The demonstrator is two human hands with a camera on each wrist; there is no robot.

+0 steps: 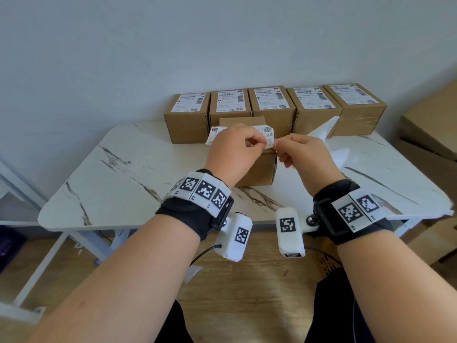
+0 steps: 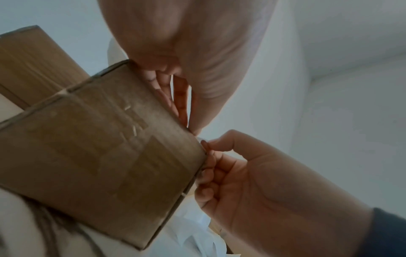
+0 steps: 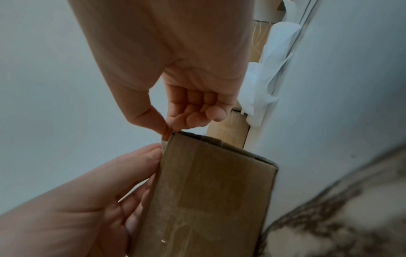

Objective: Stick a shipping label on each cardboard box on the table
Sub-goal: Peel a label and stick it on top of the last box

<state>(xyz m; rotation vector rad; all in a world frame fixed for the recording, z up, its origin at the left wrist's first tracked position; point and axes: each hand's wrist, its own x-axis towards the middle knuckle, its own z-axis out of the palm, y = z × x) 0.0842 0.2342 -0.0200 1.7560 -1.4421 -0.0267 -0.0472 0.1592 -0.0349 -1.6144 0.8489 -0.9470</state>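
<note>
The marble-patterned table [image 1: 103, 174] carries a back row of five cardboard boxes [image 1: 270, 112], each already wearing a label on top. At six o'clock from that row stands one bare box [image 1: 257, 169], and at three o'clock from it lies a heap of peeled backing paper [image 1: 341, 154].

The bare box looks light and fairly stiff, its taped seams flat; it should stay put under gentle pressing.

Over its top, both hands meet on a shipping label [image 1: 268, 136]. The left hand [image 1: 230, 154] pinches the sheet between thumb and fingers; the right hand [image 1: 305, 155] pinches its corner at three o'clock, seemingly working the backing loose.

The label is thin, limp and already curling. It will likely crease or stick to itself, so it is best held by opposite edges and laid down from one side.
</note>
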